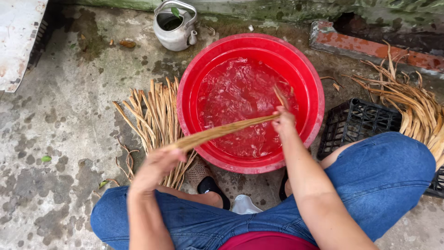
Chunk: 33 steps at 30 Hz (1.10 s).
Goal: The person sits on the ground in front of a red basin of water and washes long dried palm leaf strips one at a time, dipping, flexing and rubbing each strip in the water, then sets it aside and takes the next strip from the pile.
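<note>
Left hand (155, 166) and right hand (283, 121), fingers clamped, hold a reed strip (222, 131) stretched over the red basin (309, 83).

Hands stretching a dried leaf strip over the basin

I see my left hand (157, 162) and right hand (283, 121) gripping the ends of a dried leaf strip (222, 132) above the water-filled red basin (310, 83); more strips (155, 115) lie beyond my left hand, a black crate (356, 122) right of my right hand.
</note>
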Tool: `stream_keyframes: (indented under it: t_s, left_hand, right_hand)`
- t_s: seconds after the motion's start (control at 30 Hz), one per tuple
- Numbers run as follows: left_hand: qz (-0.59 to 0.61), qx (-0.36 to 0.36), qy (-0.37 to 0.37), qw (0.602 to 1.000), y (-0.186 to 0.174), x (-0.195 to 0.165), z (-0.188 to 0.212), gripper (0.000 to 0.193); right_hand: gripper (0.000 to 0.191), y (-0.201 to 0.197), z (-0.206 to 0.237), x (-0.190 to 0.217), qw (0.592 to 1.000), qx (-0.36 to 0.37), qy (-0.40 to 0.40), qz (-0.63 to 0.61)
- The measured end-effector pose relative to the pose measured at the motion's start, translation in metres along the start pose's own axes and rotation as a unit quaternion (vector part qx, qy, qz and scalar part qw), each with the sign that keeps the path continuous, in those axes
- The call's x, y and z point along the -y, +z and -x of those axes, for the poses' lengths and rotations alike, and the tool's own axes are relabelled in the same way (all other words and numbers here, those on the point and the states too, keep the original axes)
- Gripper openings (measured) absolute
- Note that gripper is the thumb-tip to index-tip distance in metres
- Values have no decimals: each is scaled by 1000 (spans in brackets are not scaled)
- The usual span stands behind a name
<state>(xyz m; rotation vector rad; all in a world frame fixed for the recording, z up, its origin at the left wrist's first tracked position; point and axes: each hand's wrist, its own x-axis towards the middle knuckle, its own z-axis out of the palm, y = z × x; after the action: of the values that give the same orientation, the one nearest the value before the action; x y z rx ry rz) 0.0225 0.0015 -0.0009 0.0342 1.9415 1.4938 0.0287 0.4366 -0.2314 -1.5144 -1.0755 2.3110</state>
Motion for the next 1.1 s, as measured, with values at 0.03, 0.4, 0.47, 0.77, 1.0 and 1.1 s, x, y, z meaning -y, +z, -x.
stream_keyframes:
  t_s: [0.03, 0.4, 0.47, 0.77, 1.0, 1.1]
  left_hand:
    - [24, -13, 17, 999, -14, -1, 8, 28]
    - [-42, -116, -21, 992, 26, 12, -34, 32]
    - [-101, -98, 0, 990, 58, 24, -54, 31]
    - [-164, 96, 18, 982, 128, 60, -67, 40]
    - [-29, 116, 17, 993, 67, 36, -16, 32]
    - [138, -28, 36, 989, 9, 28, 7, 26]
  right_hand:
    - [21, -10, -6, 5, 1000, -10, -16, -10]
    - [89, 57, 81, 3, 923, 351, 30, 155]
    - [81, 80, 114, -21, 873, 444, 66, 192]
    - [22, 92, 121, -66, 949, 272, 115, 114]
    - [18, 25, 26, -18, 997, 56, 49, -14]
    - [24, -5, -14, 4, 997, 26, 33, -64]
